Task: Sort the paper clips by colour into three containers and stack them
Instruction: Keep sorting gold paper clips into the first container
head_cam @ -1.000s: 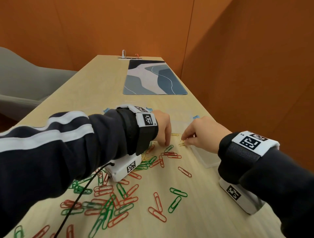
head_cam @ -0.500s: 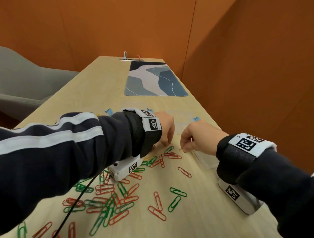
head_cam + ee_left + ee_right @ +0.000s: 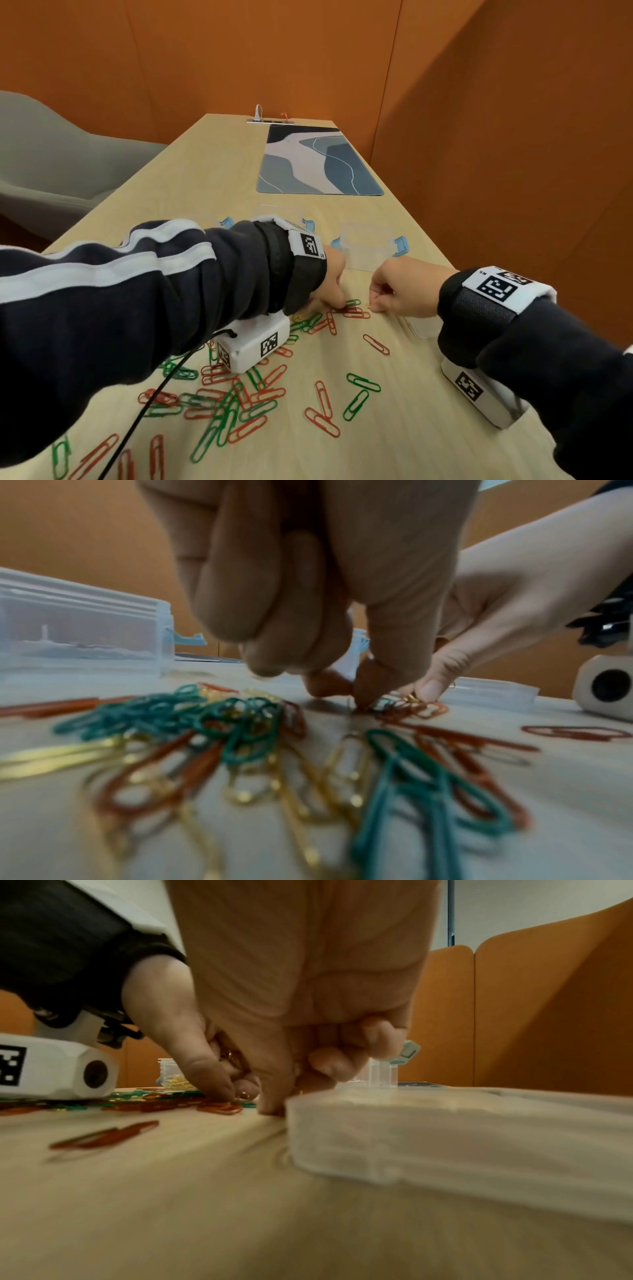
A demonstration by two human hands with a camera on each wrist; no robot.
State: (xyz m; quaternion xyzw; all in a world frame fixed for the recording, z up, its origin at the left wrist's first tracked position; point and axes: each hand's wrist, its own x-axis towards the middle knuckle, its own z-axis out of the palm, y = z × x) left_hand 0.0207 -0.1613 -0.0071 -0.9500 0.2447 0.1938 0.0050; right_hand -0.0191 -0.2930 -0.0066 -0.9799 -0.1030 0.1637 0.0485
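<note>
Red, green and gold paper clips [image 3: 260, 394] lie scattered on the wooden table [image 3: 394, 445]. My left hand [image 3: 334, 291] reaches down at the pile's far end, thumb and forefinger pinching a gold clip [image 3: 243, 1095] on the tabletop, with more gold showing inside its curled fingers. A little to its right, my right hand [image 3: 399, 291] has its fingers curled under and pinches a small gold clip [image 3: 368, 306] against the table. In the left wrist view several gold clips [image 3: 342, 761] lie among green and red ones. A clear container [image 3: 174, 1079] with gold clips inside stands behind the hands.
An empty clear container [image 3: 368, 245] with blue latches stands just beyond the hands. A clear lid [image 3: 421, 327] lies flat beside my right wrist. A patterned desk mat [image 3: 318, 161] lies farther back, an orange wall runs along the right, and a grey chair [image 3: 51, 164] stands at the left.
Both hands have dropped lower onto the table by the far clips. The right hand's fingers have curled under, and the two hands have drawn slightly apart.
</note>
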